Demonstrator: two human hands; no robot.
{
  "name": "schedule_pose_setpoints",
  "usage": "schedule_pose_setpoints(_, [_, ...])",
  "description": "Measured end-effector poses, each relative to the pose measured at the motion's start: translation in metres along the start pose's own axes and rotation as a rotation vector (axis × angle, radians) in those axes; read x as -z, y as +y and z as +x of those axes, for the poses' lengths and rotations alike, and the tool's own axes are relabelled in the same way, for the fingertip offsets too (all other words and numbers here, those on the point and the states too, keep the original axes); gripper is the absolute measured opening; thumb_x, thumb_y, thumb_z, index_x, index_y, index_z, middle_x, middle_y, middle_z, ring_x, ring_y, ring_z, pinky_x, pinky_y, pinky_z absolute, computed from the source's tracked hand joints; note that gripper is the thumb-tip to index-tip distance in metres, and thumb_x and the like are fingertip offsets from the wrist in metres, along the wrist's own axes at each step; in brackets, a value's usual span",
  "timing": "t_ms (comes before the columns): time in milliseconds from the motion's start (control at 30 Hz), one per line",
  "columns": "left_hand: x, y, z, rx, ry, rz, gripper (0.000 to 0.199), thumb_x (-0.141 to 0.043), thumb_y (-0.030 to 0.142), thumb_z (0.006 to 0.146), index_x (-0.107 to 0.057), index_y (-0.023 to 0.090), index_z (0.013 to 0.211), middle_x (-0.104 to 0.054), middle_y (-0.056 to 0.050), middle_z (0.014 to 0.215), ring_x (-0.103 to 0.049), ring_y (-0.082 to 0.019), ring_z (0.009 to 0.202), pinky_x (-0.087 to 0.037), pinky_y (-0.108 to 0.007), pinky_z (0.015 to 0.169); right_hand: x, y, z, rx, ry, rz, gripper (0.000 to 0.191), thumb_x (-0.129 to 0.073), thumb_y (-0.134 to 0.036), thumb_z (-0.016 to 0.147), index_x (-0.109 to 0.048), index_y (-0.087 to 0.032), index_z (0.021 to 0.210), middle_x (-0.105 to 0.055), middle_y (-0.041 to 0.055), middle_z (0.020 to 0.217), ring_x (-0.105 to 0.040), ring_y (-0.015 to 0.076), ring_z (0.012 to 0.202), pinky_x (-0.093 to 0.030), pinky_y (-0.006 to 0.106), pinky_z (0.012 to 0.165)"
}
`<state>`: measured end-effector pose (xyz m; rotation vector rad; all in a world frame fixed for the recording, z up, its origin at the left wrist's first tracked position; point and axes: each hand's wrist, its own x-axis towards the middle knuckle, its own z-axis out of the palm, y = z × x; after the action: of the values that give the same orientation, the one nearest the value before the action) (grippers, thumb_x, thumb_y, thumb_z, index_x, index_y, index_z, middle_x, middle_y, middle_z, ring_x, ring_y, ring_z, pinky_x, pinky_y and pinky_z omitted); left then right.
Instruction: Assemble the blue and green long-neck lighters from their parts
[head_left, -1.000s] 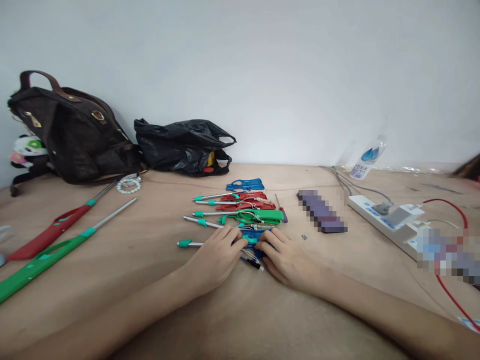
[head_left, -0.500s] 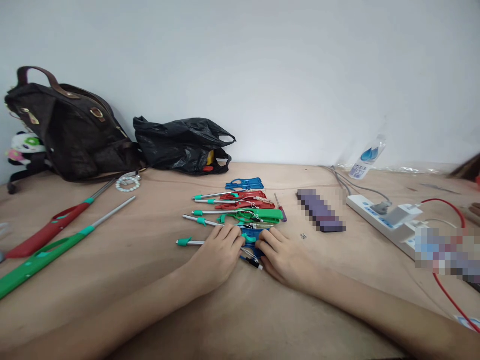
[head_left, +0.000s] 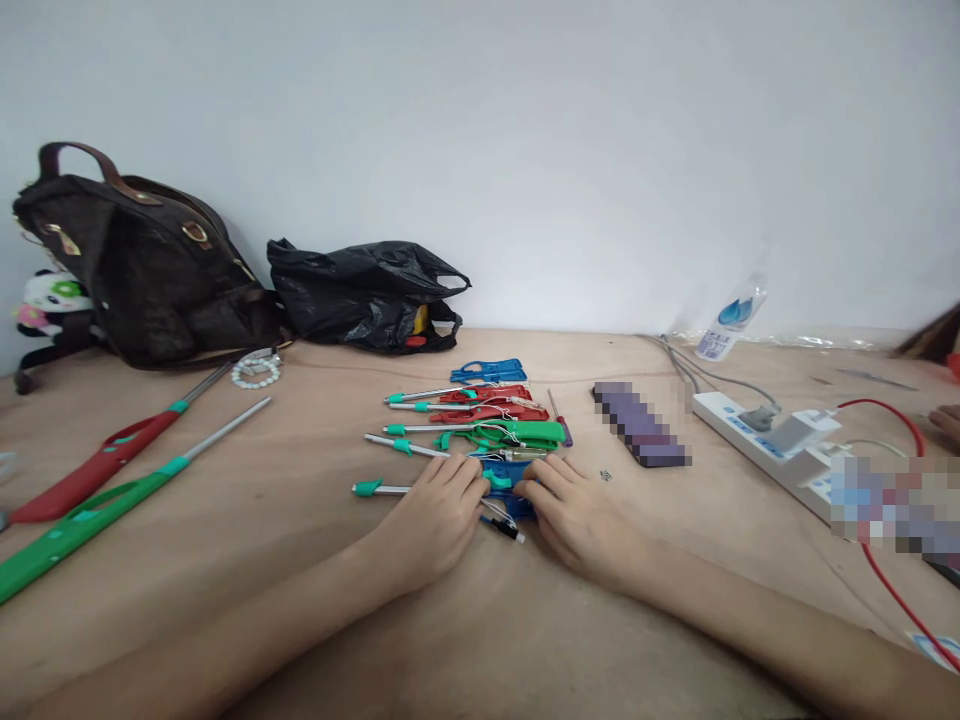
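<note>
My left hand and my right hand rest on the table and both grip a blue long-nosed gas lighter that lies between them. Its metal tube with a teal tip sticks out to the left. A thin black-tipped wire part shows just below the fingers. Behind the hands lies a row of similar lighters: a green one, two red ones and a blue one, some with loose white wires.
Two longer lighters, red and green, lie at the left. A brown handbag and a black plastic bag stand by the wall. A white power strip, red cable, plastic bottle and another person's fingers are at the right.
Both hands stay on the blue lighter with only slight finger movement. Another person's fingers have come into view at the right edge.
</note>
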<state>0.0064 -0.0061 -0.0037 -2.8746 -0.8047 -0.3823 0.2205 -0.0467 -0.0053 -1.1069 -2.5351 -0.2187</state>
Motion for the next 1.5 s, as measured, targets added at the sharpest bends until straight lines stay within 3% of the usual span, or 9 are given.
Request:
schedule_pose_setpoints(233, [-0.001,-0.001,-0.002,-0.005,0.034,-0.039,0.021,-0.037,0.012,0.091,-0.057,0.014,0.092,-0.054,-0.011,0.096,-0.046,-0.027,0.091,-0.039,-0.040,0.079,0.001,-0.013,-0.001,0.001,0.017,0.095,0.015,-0.051,-0.026,0.091,-0.054,-0.017,0.079,-0.057,0.0055,0.080,-0.048,0.0200,0.075,-0.035,0.033,0.066])
schedule_pose_setpoints(700, [0.002,-0.004,-0.003,0.032,0.034,-0.207,0.014,-0.041,0.013,0.090,-0.055,0.016,0.094,-0.054,-0.010,0.100,-0.047,-0.026,0.094,-0.041,-0.039,0.082,0.000,-0.001,-0.002,-0.163,0.113,0.189,0.008,-0.050,-0.015,0.089,-0.053,-0.018,0.082,-0.058,0.0045,0.082,-0.053,0.0200,0.076,-0.041,0.031,0.064])
schedule_pose_setpoints(1067, [0.005,-0.010,-0.001,0.091,0.093,-0.376,0.005,-0.049,0.016,0.089,-0.052,0.018,0.093,-0.056,-0.006,0.095,-0.051,-0.023,0.091,-0.043,-0.035,0.081,-0.005,0.000,-0.003,-0.169,0.133,0.194,0.010,-0.051,-0.011,0.086,-0.053,-0.018,0.081,-0.059,0.0046,0.080,-0.055,0.0203,0.075,-0.043,0.031,0.063])
schedule_pose_setpoints(1500, [0.011,-0.042,-0.008,0.036,0.028,-0.389,0.013,-0.045,0.011,0.086,-0.056,0.018,0.084,-0.059,-0.004,0.085,-0.054,-0.018,0.079,-0.041,-0.027,0.068,-0.003,-0.001,-0.003,-0.179,0.128,0.197,0.009,-0.054,-0.010,0.085,-0.054,-0.018,0.081,-0.059,0.0044,0.080,-0.056,0.0205,0.075,-0.044,0.031,0.062])
